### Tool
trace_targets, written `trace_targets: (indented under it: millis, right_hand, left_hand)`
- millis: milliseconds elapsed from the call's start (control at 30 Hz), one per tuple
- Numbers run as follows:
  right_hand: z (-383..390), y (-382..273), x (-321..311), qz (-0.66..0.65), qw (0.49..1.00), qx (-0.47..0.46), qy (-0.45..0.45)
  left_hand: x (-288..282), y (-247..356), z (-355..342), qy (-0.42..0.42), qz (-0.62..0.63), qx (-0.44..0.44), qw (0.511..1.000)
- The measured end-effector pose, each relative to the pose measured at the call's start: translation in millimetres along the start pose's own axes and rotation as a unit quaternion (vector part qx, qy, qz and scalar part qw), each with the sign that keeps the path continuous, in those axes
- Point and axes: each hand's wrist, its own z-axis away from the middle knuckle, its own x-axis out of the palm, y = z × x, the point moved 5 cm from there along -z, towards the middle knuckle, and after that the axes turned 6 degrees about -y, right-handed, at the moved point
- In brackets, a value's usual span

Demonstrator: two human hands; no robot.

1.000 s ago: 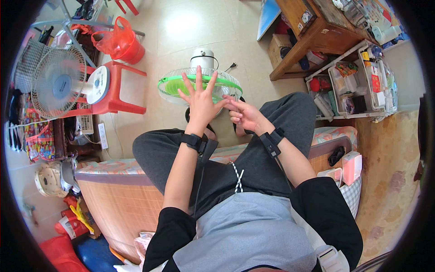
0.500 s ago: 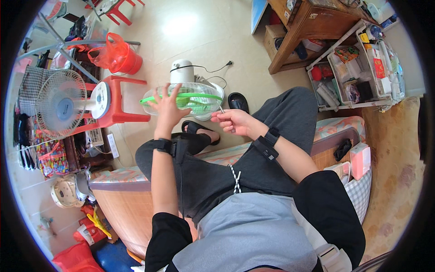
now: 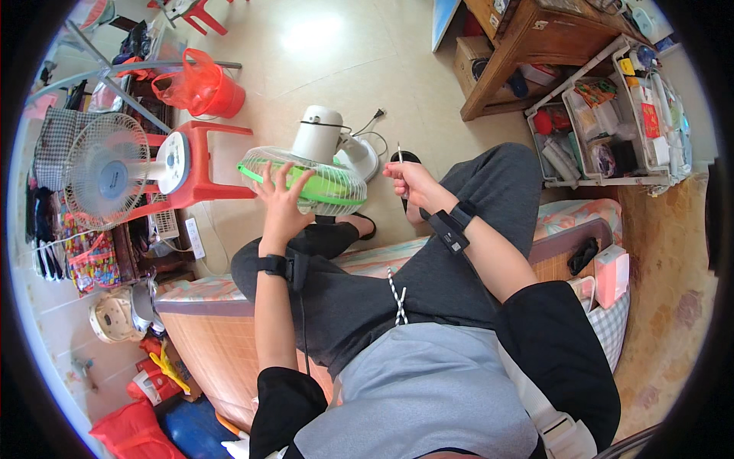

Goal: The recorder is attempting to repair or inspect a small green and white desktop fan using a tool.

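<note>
Far left: spare white fan (image 3: 107, 180) lying on a red stool (image 3: 206, 164), red bucket (image 3: 202, 84) behind it on the tiled floor, none of it in play. Centre: work fan with green-rimmed guard (image 3: 302, 180) and white motor housing (image 3: 317, 134) tipped face-down just past the knees, cord trailing off behind. Left hand (image 3: 281, 205) spread flat on the guard, fingers open, pressing to steady, not gripping. Right hand (image 3: 409, 180) closed on a thin screwdriver (image 3: 399, 153), tip up, just right of the guard and clear of it. Reads as mid-disassembly or refit of the guard, tool readied but not engaged. Next move probably calls for turning the tip down onto a guard fastener while holding the guard firm; fastener location too small to tell from here
</note>
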Motion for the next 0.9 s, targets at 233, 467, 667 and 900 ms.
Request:
trace_targets:
  millis: [233,467,667,900]
  right_hand:
    - [1.9,-14.3,-0.9,0.176,0.974,-0.115,0.086]
    - [-11.2,-7.9,-6.2,0.233,0.96,-0.125,0.088]
    - [-18.5,-2.6,-7.8,0.227,0.966,-0.103,0.064]
    - [-11.0,-9.5,-11.0,0.242,0.963,-0.093,0.068]
  left_hand:
    - [14.0,-11.1,13.8,0.007,-0.017,0.033,0.999]
    - [27.6,-43.6,31.8,-0.005,0.018,-0.051,0.999]
    - [36.2,-36.4,34.4,0.0,0.012,-0.079,0.997]
    - [38.6,-94.7,30.1,0.212,0.389,-0.394,0.805]
